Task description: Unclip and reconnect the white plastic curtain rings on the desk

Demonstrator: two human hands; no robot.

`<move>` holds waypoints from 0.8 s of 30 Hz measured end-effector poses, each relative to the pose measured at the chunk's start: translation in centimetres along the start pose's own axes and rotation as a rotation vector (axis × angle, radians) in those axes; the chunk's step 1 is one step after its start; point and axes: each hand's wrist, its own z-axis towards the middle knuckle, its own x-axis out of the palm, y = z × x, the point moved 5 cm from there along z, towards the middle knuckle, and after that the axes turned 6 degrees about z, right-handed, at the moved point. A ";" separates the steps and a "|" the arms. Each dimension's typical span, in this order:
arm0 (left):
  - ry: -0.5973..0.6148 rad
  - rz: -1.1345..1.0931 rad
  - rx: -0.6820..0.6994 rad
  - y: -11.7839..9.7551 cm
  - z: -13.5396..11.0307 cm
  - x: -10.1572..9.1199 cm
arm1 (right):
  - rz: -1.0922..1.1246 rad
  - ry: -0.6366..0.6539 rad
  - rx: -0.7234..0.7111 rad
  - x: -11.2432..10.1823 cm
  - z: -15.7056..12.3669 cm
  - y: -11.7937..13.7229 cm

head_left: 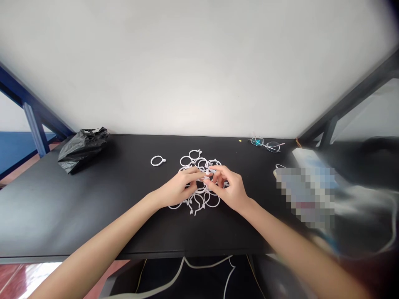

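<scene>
Spotter: What's on your screen?

Me: A loose pile of white rings (199,191) on the black counter (193,237), and both hands are right over it! The right hand (209,175) is narrow, thumb and index pinched on a ring in the middle, seemingly by its small clasp (207,171).

Spotter: And the left hand (199,182)?

Me: Reaching in from the other side, index stretched to that same clasp. Whether it grips too, I can't tell; the fingers hide the contact.

Spotter: Why fingertips only?

Me: My read: a part that small leaves no room for a palm, and two hands meeting there can brace it from both sides. Staying low means a slipped ring just drops among the others.

Spotter: One sits out alone!

Me: The lone ring (163,160), yes, flat on the counter beyond the left forearm, well apart from the pile. I'd guess the gap keeps it from tangling.

Spotter: And the edges?

Me: Black plastic bag (84,148) far left, eyeglasses (273,146) back near the wall (199,91) on the right. Both lie clear of the elbows; sensible parking, I'd say.
</scene>
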 end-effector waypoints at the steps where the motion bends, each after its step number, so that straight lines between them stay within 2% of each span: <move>1: 0.011 0.010 -0.001 -0.1 0.0 0.0 | 0.007 0.004 0.000 0.0 0.0 0.0; 4: 0.033 0.010 -0.001 -0.2 0.0 0.1 | 0.021 0.022 -0.019 0.2 -0.1 0.1; 8: -0.006 -0.053 -0.041 0.1 0.0 -0.3 | 0.006 -0.023 -0.043 -0.1 -0.1 0.1; 14: -0.224 -0.116 -0.213 1.5 -0.2 -1.7 | -0.078 -0.140 -0.054 -0.9 0.1 0.6; 18: -0.363 -0.162 -0.324 2.8 -0.5 -2.3 | -0.105 -0.145 -0.049 -1.0 0.3 0.3; 24: -0.317 -0.523 -0.460 3.1 -0.5 -1.9 | -0.208 -0.044 0.009 -0.5 0.2 -0.7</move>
